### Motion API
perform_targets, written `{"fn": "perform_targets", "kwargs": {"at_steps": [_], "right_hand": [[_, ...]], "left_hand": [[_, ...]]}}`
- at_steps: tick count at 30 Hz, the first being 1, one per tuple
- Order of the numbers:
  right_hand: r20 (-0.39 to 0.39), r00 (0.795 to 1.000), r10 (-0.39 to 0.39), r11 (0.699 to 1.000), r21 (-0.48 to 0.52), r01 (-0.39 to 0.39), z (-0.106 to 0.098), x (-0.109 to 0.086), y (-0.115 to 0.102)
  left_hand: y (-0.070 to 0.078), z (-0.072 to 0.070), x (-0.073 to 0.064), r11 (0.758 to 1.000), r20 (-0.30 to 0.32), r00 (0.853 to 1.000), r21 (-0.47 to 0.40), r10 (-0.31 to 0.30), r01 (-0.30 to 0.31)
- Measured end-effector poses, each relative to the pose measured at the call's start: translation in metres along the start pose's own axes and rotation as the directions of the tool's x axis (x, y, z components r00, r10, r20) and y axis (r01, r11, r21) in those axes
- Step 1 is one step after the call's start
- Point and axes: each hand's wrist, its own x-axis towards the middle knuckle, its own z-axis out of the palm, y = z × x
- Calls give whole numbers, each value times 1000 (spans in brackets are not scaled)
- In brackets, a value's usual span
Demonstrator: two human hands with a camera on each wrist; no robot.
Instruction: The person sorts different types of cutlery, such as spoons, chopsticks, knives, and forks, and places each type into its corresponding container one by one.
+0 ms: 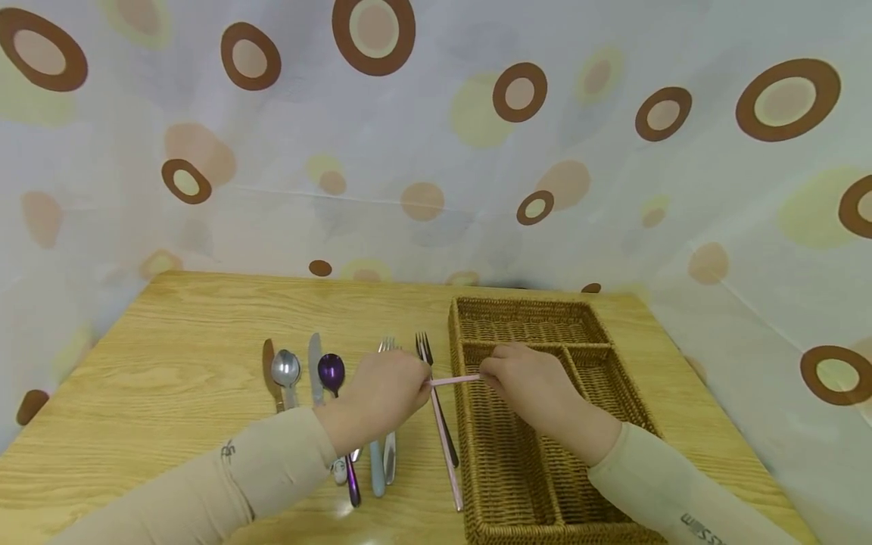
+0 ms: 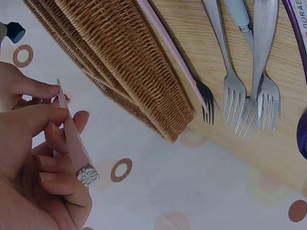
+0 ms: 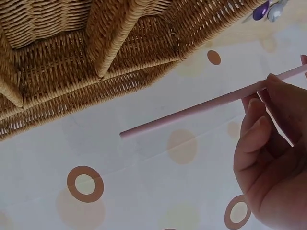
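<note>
Both hands hold one pink chopstick (image 1: 455, 380) level above the basket's near-left side. The left hand (image 1: 384, 382) pinches it near its thicker end, where a silver ornamental cap (image 2: 88, 175) shows in the left wrist view. The right hand (image 1: 534, 386) grips it further along between thumb and fingers, and the tapered end (image 3: 144, 130) sticks out past that hand in the right wrist view. On the table below, a second pink stick (image 1: 450, 465) lies over a black fork (image 1: 424, 347), its narrow end across the tines in the left wrist view.
The wicker basket (image 1: 470, 484) with several compartments stands on the wooden table (image 1: 197, 363) at right. Left of it lie metal forks (image 1: 387, 344), a purple spoon (image 1: 331, 369), a silver spoon (image 1: 286, 368) and knives (image 1: 316, 367). A patterned cloth (image 1: 409, 136) hangs behind.
</note>
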Motion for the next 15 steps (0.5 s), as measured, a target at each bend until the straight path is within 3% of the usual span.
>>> {"fn": "perform_targets", "kwargs": {"at_steps": [4, 8, 12, 15], "right_hand": [[9, 1000, -21, 1000, 19, 21, 0, 2, 5], [61, 998, -9, 999, 45, 7, 2, 1, 19], [111, 994, 22, 998, 49, -28, 9, -2, 48], [143, 988, 50, 997, 54, -59, 16, -1, 74]], "left_hand": [[0, 0, 1, 1000, -13, 1000, -12, -4, 4], [-4, 2, -4, 994, 5, 997, -67, -81, 82], [-11, 6, -12, 979, 34, 985, -109, -168, 170], [-14, 15, -19, 978, 58, 982, -97, -180, 185]]}}
